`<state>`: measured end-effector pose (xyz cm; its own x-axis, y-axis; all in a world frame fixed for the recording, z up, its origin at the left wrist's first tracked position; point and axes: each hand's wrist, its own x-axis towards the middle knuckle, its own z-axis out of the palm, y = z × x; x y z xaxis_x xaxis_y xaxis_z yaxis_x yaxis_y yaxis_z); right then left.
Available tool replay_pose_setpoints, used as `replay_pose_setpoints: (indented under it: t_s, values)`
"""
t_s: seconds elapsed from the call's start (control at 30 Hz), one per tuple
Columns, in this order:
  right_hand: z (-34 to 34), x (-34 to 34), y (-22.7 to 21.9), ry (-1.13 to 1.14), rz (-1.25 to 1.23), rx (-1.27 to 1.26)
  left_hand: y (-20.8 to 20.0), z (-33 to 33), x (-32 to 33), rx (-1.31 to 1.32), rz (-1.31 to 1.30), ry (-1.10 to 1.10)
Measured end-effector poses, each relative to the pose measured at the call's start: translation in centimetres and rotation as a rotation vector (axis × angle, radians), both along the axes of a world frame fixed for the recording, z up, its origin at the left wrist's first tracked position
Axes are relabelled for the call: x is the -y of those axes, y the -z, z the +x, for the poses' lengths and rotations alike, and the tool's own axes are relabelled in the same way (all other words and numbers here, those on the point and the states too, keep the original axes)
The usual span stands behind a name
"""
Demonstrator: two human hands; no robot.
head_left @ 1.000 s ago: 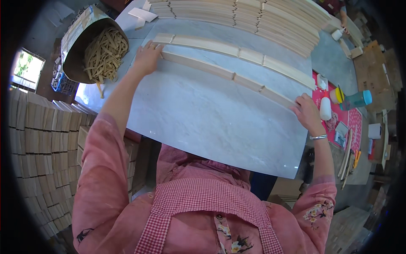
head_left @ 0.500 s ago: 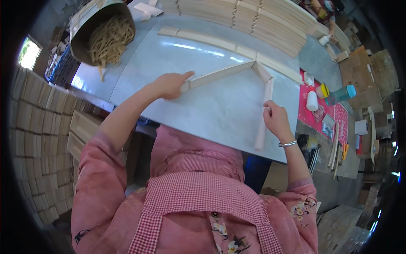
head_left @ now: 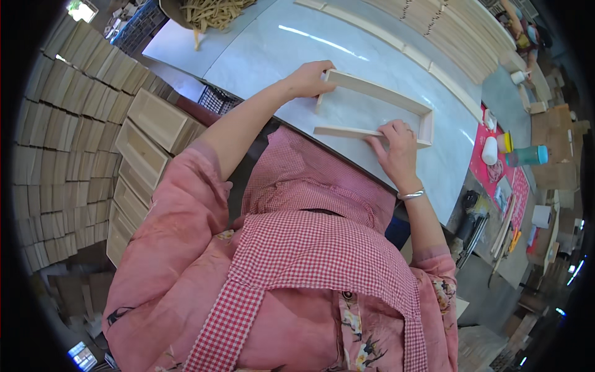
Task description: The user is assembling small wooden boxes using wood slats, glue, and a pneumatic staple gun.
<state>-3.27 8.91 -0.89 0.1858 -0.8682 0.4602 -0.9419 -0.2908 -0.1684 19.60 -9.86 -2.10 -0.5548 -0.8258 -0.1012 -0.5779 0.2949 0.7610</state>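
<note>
A pale wooden frame (head_left: 381,90), made of thin strips joined at the corners, stands on edge on the table. My left hand (head_left: 310,79) is closed on its left corner, where the short end piece meets the long far strip. My right hand (head_left: 398,149) grips the long near strip (head_left: 344,131) by its right part, thumb on the near side. The near strip's left end stands a little apart from the short left piece, so that corner is unjoined. The frame's right end is bent round into a corner.
Another jointed wooden strip (head_left: 396,44) lies along the table (head_left: 266,59), before stacked boards (head_left: 462,34). A bin of wood strips (head_left: 214,12) stands far left, wooden boxes (head_left: 141,139) nearer. Bottles (head_left: 527,155) stand right on a red mat (head_left: 479,160). Another person (head_left: 527,37) works far right.
The jointed strip, spread in a wide bent line before, is now folded into a nearly closed rectangle. My right hand has brought the near strip round towards the left piece. The view has shifted.
</note>
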Motion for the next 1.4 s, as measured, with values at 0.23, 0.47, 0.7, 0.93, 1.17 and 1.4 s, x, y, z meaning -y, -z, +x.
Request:
replay_pose_setpoints:
  t_s: [0.23, 0.47, 0.7, 0.93, 1.17, 1.4]
  values:
    - [0.4, 0.9, 2.0, 0.048, -0.016, 0.081, 0.7, 0.3, -0.3, -0.081, -0.017, 0.002]
    - [0.4, 1.3, 2.1, 0.067, -0.042, 0.069, 0.0, 0.2, -0.5, -0.019, 0.075, 0.023]
    - [0.7, 1.7, 1.5, 0.095, 0.009, 0.075, 0.4, 4.6, -2.2, -0.368, 0.429, 0.199]
    - [0.0, 0.9, 1.4, 0.094, 0.129, 0.062, 2.0, 3.6, -2.3, -0.371, 0.192, 0.206]
    - [5.5, 11.8, -6.0, -0.199, 0.4, 0.396, 1.9, 4.5, -2.9, -0.48, 0.211, 0.207]
    - [21.9, 33.1, -0.3, -0.634, 0.221, 0.179, 3.0, 3.3, -2.9, -0.553, 0.09, 0.192]
